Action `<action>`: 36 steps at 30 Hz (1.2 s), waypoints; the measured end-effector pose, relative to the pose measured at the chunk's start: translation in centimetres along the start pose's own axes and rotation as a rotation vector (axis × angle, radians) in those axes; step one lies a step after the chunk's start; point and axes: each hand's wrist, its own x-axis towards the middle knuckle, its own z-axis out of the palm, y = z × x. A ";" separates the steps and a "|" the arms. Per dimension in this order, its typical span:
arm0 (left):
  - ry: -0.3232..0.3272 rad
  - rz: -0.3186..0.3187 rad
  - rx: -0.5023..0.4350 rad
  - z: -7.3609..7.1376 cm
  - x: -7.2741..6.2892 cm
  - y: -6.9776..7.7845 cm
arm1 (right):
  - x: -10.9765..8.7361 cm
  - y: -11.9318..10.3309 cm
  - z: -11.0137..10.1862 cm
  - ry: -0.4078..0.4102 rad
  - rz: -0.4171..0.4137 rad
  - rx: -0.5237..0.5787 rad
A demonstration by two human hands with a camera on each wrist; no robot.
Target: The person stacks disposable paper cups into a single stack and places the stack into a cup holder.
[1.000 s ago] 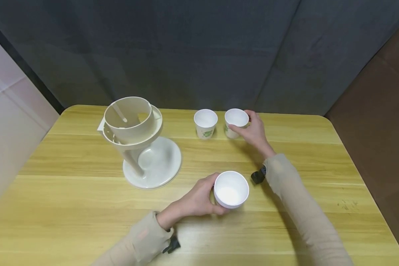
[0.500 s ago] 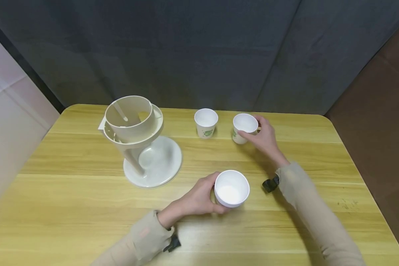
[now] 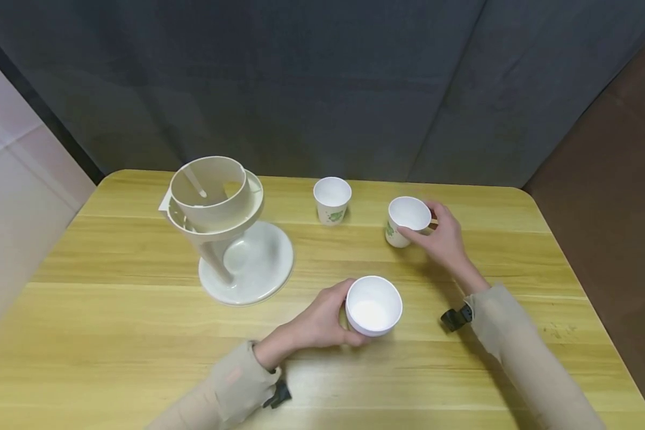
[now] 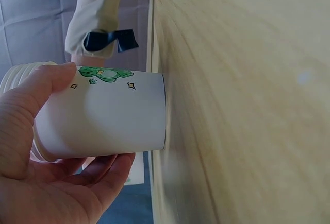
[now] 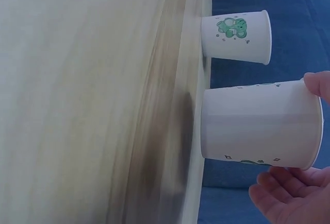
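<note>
Near the front of the table, my left hand [image 3: 322, 319] grips a stack of white paper cups [image 3: 374, 306] from its left side. In the left wrist view the stacked rims show at the thumb, and the outer paper cup [image 4: 118, 113] has a green print and small stars; its base is right at the tabletop. My right hand [image 3: 443, 239] holds a single paper cup [image 3: 409, 215] near its rim, thumb on the near side and fingers behind. Its base is close to the table in the right wrist view. Another paper cup [image 3: 332, 200] with a green print stands upright to its left.
A cream plastic stand [image 3: 215, 191] with a cylindrical holder on top rises at the left, on a round white base [image 3: 269, 263]. The wooden table [image 3: 113, 322] ends at a dark curtain [image 3: 322, 89] at the back.
My right hand has moved the paper cup to the right and toward me, away from the other standing cup. The left hand and its stack have stayed in place.
</note>
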 end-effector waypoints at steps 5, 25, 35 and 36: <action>0.002 0.001 -0.003 0.0 0.0 0.0 | -1.0 -0.1 -0.5 -0.018 -0.018 -0.005; 0.001 -0.012 -0.012 0.1 -0.1 0.0 | -5.0 -0.6 -1.6 -0.048 -0.075 -0.030; 0.003 -0.007 -0.007 0.0 0.0 -0.1 | -6.4 -0.6 -1.8 -0.043 -0.128 -0.032; 0.001 -0.008 -0.009 0.0 0.0 0.0 | -6.6 -0.6 -1.9 -0.042 -0.133 -0.028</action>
